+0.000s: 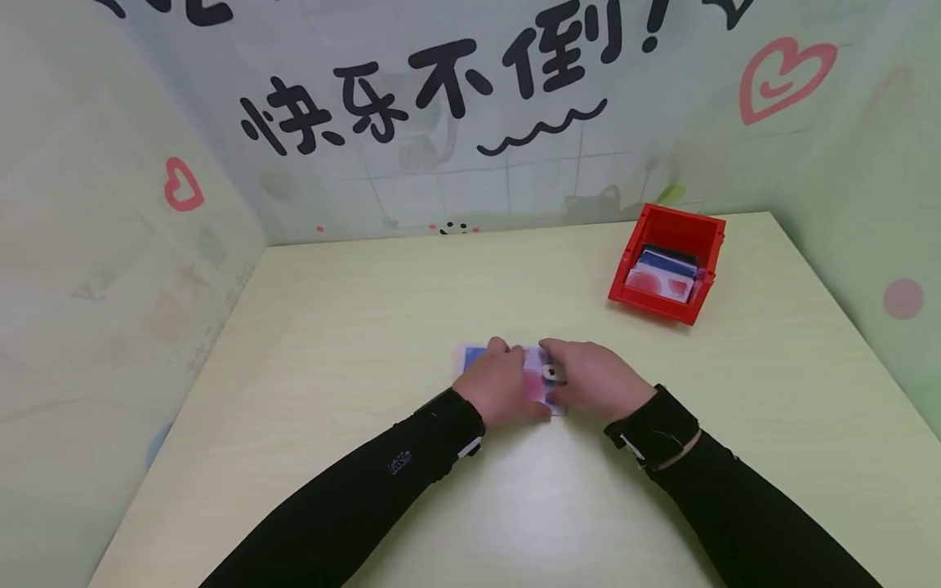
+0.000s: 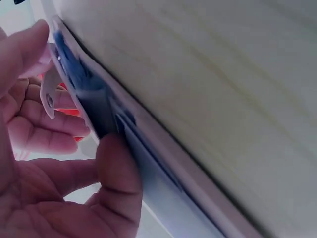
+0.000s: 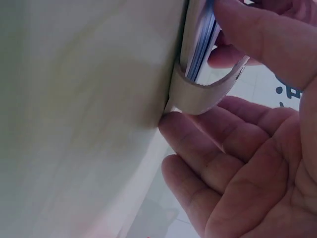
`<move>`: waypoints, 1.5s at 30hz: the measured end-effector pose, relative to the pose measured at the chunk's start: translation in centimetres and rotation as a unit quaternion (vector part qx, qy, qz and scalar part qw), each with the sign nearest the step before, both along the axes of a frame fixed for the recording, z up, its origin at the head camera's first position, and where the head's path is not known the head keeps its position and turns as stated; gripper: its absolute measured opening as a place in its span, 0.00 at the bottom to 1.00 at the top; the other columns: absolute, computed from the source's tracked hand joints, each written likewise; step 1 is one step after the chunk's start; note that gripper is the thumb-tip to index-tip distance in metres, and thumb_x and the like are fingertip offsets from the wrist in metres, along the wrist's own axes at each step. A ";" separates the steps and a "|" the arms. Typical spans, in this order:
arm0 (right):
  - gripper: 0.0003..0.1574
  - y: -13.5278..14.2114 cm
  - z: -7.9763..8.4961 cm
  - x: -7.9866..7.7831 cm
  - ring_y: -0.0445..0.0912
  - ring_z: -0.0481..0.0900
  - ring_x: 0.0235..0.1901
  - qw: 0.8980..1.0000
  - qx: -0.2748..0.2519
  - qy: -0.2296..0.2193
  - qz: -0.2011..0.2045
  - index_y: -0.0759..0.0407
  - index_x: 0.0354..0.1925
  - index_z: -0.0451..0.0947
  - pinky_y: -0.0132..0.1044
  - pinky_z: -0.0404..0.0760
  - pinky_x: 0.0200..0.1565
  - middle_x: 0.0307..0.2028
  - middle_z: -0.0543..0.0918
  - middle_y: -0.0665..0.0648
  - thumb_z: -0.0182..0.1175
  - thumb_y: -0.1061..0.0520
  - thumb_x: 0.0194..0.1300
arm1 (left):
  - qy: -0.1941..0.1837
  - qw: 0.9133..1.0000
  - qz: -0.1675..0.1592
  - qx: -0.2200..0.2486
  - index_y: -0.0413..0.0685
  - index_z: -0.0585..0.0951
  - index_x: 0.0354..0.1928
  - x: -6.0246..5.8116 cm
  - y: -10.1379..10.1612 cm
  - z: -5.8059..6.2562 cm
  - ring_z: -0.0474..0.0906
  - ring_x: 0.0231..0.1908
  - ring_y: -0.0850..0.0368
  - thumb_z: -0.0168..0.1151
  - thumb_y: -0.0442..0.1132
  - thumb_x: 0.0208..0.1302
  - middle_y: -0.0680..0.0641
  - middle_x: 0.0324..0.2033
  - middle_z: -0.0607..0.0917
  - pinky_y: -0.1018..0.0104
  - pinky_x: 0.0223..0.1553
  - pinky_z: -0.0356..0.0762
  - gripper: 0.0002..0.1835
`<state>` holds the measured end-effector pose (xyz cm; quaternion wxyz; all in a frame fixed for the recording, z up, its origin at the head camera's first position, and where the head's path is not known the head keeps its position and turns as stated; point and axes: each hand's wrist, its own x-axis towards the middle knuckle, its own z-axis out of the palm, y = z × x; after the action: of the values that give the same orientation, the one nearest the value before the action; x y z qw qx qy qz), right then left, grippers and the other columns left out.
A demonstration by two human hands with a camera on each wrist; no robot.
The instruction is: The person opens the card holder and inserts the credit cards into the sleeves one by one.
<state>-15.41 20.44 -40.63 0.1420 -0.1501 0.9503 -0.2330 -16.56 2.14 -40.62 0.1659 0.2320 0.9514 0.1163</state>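
A flat blue and pink pouch (image 1: 476, 357) lies on the pale green table (image 1: 331, 327), mostly covered by both hands. My left hand (image 1: 507, 359) pinches its left part; in the left wrist view the thumb (image 2: 116, 168) presses on the blue pouch (image 2: 99, 109). My right hand (image 1: 550, 359) grips the right end, where a white strap (image 1: 552, 373) with a metal snap curls round the edge. Up close, the right thumb (image 3: 257, 34) lies over the pouch (image 3: 200, 34) and a fingertip touches the table under the strap (image 3: 203, 94).
A red open box (image 1: 667, 263) holding several cards stands at the back right of the table. Printed walls close in the table on the left, back and right. Bare tabletop lies around the hands.
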 end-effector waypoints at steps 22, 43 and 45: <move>0.35 0.5 0.2 0.1 0.60 0.82 0.62 0.999 -0.009 0.039 -0.002 0.65 0.74 0.69 0.57 0.79 0.66 0.64 0.83 0.64 0.64 0.60 0.73 | -0.006 1.000 0.000 0.024 0.47 0.82 0.58 0.1 -0.2 0.4 0.71 0.52 0.52 0.71 0.63 0.62 0.50 0.47 0.87 0.66 0.43 0.77 0.32; 0.39 0.1 0.2 0.2 0.58 0.80 0.67 1.000 -0.010 0.021 0.010 0.63 0.77 0.64 0.56 0.78 0.68 0.66 0.83 0.60 0.64 0.60 0.74 | -0.040 0.991 0.092 0.084 0.50 0.74 0.25 -0.7 -1.6 1.0 0.70 0.22 0.56 0.54 0.48 0.75 0.53 0.21 0.69 0.66 0.25 0.63 0.18; 0.39 0.1 0.2 0.2 0.57 0.80 0.66 1.000 0.001 0.022 0.012 0.62 0.77 0.66 0.55 0.78 0.68 0.66 0.83 0.60 0.65 0.59 0.73 | -0.040 0.990 0.103 0.090 0.47 0.79 0.30 -0.8 -2.1 1.1 0.73 0.23 0.56 0.53 0.46 0.77 0.51 0.23 0.75 0.65 0.25 0.67 0.16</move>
<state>-15.19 20.55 -40.45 0.1242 -0.1668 0.9514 -0.2270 -17.38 0.07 -39.51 0.1694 0.1423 0.9485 0.2267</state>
